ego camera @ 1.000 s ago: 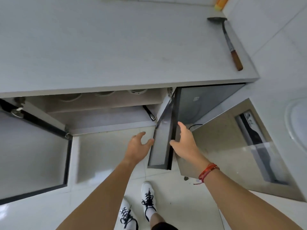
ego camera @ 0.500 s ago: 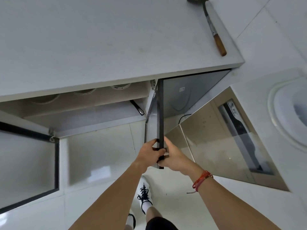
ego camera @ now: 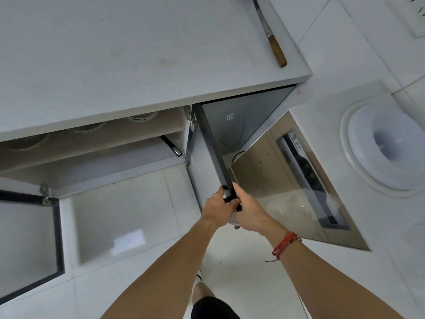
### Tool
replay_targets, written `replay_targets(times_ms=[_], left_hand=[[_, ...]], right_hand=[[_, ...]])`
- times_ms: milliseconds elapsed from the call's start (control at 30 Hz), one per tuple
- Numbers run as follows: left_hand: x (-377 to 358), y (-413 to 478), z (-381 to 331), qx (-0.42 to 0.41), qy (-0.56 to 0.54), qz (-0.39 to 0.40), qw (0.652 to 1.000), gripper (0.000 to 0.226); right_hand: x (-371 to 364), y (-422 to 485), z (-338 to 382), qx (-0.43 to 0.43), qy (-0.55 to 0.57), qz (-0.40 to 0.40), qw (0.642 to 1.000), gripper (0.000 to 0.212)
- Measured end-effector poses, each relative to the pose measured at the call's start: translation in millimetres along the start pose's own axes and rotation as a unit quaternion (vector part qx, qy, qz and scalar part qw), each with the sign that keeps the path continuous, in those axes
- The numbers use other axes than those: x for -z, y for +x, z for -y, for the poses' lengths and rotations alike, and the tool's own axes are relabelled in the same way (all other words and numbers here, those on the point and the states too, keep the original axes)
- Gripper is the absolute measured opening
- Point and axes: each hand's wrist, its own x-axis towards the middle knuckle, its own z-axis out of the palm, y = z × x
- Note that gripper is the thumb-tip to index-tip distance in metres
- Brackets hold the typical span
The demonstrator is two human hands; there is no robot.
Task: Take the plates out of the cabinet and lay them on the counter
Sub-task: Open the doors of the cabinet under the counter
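Gripping the free edge of the middle door point(ego camera: 212, 143) with both hands, low on its dark strip. Left hand point(ego camera: 217, 209) wrapped round that edge from the left, fingers curled tight. Right hand point(ego camera: 249, 211) clamped on from the opposite side, thumb laid up along the strip, pressed against the left at the knuckles. Wearing one red bracelet point(ego camera: 285, 244) of string on the right wrist.

Counting three doors swung out from the cabinet point(ego camera: 92, 157): the left door point(ego camera: 27, 238), the one held (seen almost edge-on), and a mirrored right door point(ego camera: 287, 203) just beside the right hand.

Looking for the plates point(ego camera: 87, 128): on the upper shelf, in a row, tucked under the lip of the counter point(ego camera: 138, 54). Showing only as three round rims, so probably plates, though too hidden to be sure.

On the lower shelf, at its right end, one dark handle point(ego camera: 173, 148). On the counter, near its right end, one long utensil point(ego camera: 277, 50) with a wooden grip, well apart from both hands.
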Motion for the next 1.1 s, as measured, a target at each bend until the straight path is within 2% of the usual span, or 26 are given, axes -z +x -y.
replay_targets(times_ms=[100, 200, 367, 467, 833, 1100], left_hand=[[5, 1, 2, 0.002, 0.026, 0.007, 1.0, 0.053], [19, -5, 3, 0.009, 0.058, -0.007, 0.998, 0.063], [65, -29, 7, -0.037, 0.108, -0.092, 0.989, 0.062], [104, -50, 18, -0.064, 0.154, -0.166, 0.972, 0.065], [230, -162, 84, -0.021, 0.248, -0.374, 0.894, 0.074], [270, -224, 117, 0.036, 0.227, -0.447, 0.864, 0.076]], right_hand=[[2, -3, 6, 0.009, -0.038, -0.034, 0.999, 0.081], [2, -5, 16, 0.015, -0.068, -0.07, 0.995, 0.08], [-3, -7, 48, 0.081, -0.116, -0.114, 0.983, 0.077], [-10, -11, 72, 0.151, -0.18, -0.145, 0.961, 0.071], [-82, -32, 177, 0.279, -0.25, -0.086, 0.923, 0.075], [-120, -45, 228, 0.34, -0.292, -0.054, 0.893, 0.076]])
